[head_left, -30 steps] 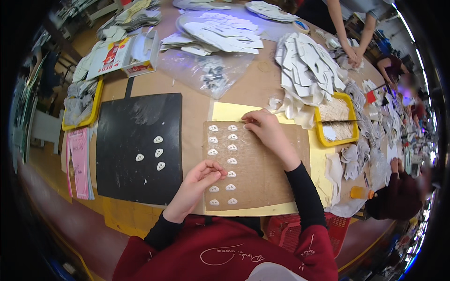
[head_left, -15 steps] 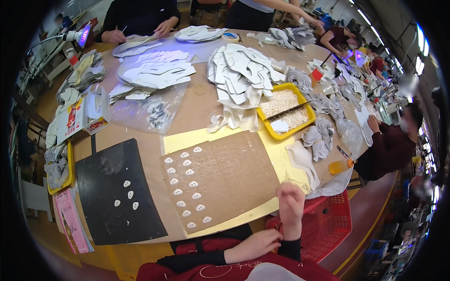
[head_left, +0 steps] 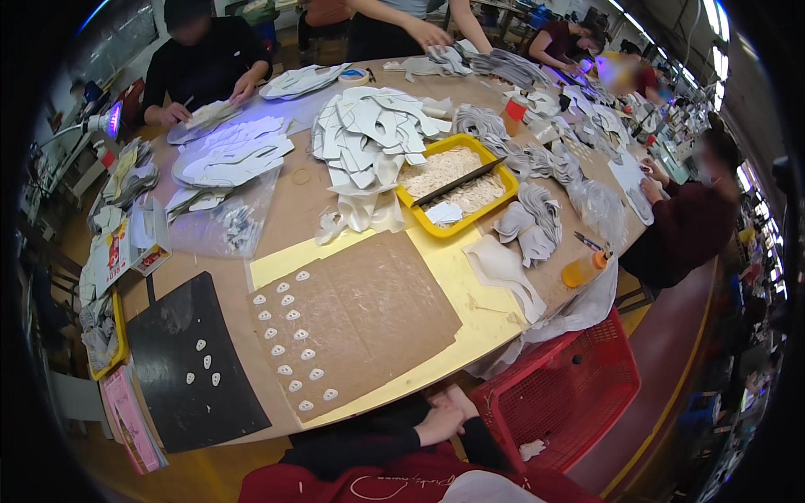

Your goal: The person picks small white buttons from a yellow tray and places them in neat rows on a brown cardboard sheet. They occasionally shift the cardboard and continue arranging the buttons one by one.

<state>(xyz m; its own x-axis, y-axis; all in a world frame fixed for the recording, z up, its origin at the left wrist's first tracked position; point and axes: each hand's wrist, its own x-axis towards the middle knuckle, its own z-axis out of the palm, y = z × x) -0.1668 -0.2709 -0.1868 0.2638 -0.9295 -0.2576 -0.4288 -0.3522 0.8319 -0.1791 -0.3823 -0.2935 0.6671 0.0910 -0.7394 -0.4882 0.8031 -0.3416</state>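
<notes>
My left hand [head_left: 438,426] and my right hand [head_left: 458,402] are together below the table's front edge, over my lap. The left hand's fingers are curled against the right hand; the right hand's fingers are mostly hidden. Nearest to them on the table is a brown board [head_left: 360,318] on a yellow sheet [head_left: 394,381]. Small white oval pieces [head_left: 300,334] with dark holes lie along its left side in two slanting rows. Further left, several similar white pieces [head_left: 207,362] lie on a black board [head_left: 168,335].
A red plastic basket [head_left: 579,402] stands at the right beside my lap. Behind the boards are a yellow tray [head_left: 444,230] of small pale pieces, stacked white cut pieces [head_left: 369,126], and an orange bottle [head_left: 584,270]. Other people work around the table.
My right hand has come down from its raised place over the table's edge and now meets my left hand lower down. The view has shifted, showing more to the right.
</notes>
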